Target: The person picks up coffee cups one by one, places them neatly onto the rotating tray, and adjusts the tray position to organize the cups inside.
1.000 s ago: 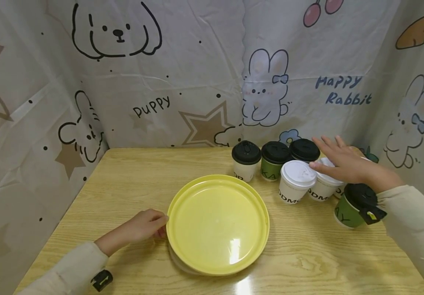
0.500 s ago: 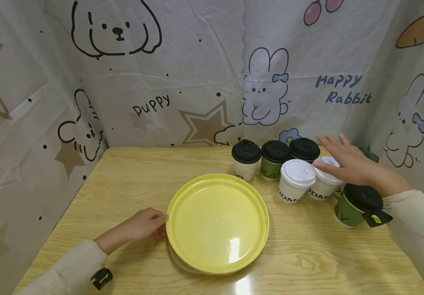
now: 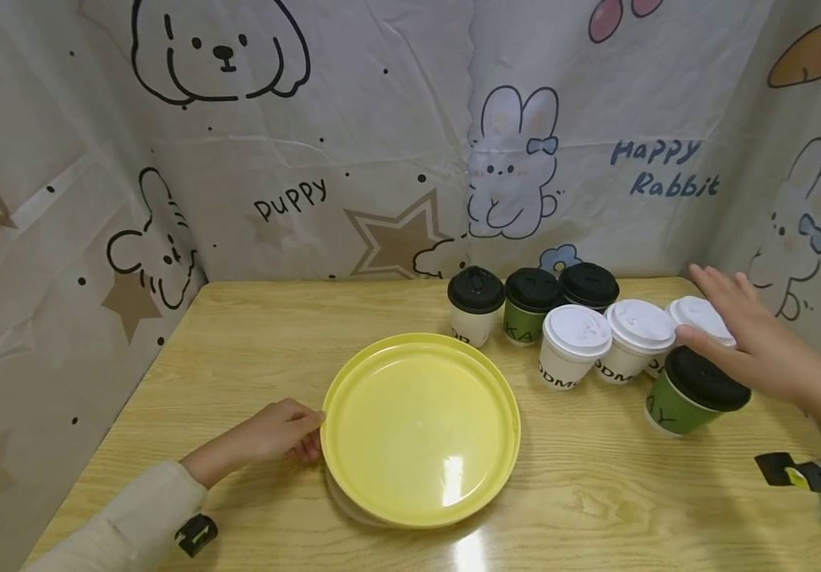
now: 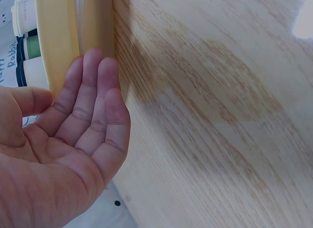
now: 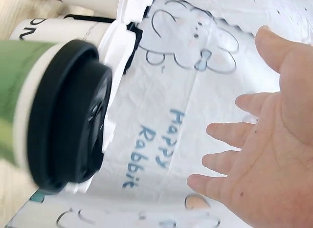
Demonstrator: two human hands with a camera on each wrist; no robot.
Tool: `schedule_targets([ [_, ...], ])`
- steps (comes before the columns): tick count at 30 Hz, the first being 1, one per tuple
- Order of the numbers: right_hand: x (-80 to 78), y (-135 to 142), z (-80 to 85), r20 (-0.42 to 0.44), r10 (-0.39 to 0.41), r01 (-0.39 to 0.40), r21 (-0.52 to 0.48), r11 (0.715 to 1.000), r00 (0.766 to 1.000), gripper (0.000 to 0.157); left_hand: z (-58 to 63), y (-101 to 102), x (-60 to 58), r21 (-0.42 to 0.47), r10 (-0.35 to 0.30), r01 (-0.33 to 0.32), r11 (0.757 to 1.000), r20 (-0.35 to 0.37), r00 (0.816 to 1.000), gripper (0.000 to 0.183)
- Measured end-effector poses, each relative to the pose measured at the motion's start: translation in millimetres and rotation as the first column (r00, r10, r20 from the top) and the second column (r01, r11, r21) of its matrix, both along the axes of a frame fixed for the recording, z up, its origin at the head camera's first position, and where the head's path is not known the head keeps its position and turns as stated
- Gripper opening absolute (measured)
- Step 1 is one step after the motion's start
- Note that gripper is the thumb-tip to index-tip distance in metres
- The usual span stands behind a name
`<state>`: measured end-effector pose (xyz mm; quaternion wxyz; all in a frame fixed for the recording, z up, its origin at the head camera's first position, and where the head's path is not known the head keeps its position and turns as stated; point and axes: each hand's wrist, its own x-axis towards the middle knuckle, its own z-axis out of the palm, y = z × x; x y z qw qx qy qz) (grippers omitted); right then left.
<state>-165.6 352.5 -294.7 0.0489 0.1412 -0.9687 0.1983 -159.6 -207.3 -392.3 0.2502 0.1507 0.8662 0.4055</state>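
Observation:
A round yellow tray is at the middle of the table in the head view. At its left rim, my left hand grips the edge, thumb on the rim and fingers against the side and underneath. In the left wrist view, the left hand shows its fingers bent against the tray's side. My right hand is spread above the right-hand cups, holding nothing. Nearest to it are a green paper cup with a black lid and a white-lidded cup, partly hidden. The right wrist view shows the green cup apart from the open right hand.
Two more white-lidded cups stand left of the green one. Behind them are a white cup with a black lid, a green cup and another black-lidded cup. A printed cloth walls the table's back and sides.
My right hand has moved right, away from the middle white-lidded cups, uncovering the one at the right. The left hand keeps its grip on the tray, and the cups stand as before.

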Motion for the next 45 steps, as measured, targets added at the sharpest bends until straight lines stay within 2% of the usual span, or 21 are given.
schedule_targets([
  [5,17.7,15,-13.9,-0.018,-0.068,0.067,-0.034,0.997,0.998,0.083,-2.1,-4,-3.1,0.075,-0.017,0.013,0.997,0.058,0.998,0.044],
  [11,31.4,28,-47.1,0.01,-0.138,0.138,-0.176,0.975,0.99,0.093,-6.2,-8,-7.0,0.145,-0.032,0.012,0.989,0.135,0.99,0.045],
  [16,39.9,33,-75.7,0.107,-0.201,0.225,-0.307,0.925,0.974,0.101,-6.1,-9,-9.0,0.132,-0.01,-0.014,0.991,0.177,0.984,0.046],
  [20,41.7,32,-90.4,0.176,-0.206,0.263,-0.429,0.864,0.963,0.107,-5.5,-9,-10.2,0.125,0.002,-0.028,0.992,0.2,0.98,0.046],
  [24,40.4,29,-97.3,0.198,-0.2,0.275,-0.509,0.816,0.959,0.108,-6.3,-9,-10.3,0.125,0.008,-0.036,0.992,0.218,0.976,0.047],
  [28,38.2,26,-101.8,0.193,-0.21,0.283,-0.539,0.793,0.958,0.105,-6.7,-8,-10.2,0.131,0.003,-0.032,0.991,0.215,0.977,0.047],
  [32,36.9,27,-106.3,0.156,-0.233,0.28,-0.526,0.803,0.96,0.099,-6.1,-8,-11.0,0.133,-0.001,-0.027,0.991,0.204,0.979,0.047],
  [36,36.2,27,-110.9,0.12,-0.235,0.262,-0.557,0.789,0.964,0.093,-5.5,-7,-11.7,0.127,-0.003,-0.023,0.992,0.198,0.98,0.047],
  [39,36.4,26,-113.4,0.134,-0.242,0.273,-0.593,0.758,0.961,0.092,-4.9,-7,-11.4,0.121,-0.001,-0.024,0.992,0.2,0.98,0.047],
  [45,36.2,25,-114.0,0.161,-0.264,0.307,-0.589,0.747,0.951,0.094,-4.1,-7,-10.5,0.111,0.014,-0.037,0.993,0.196,0.98,0.048],
])
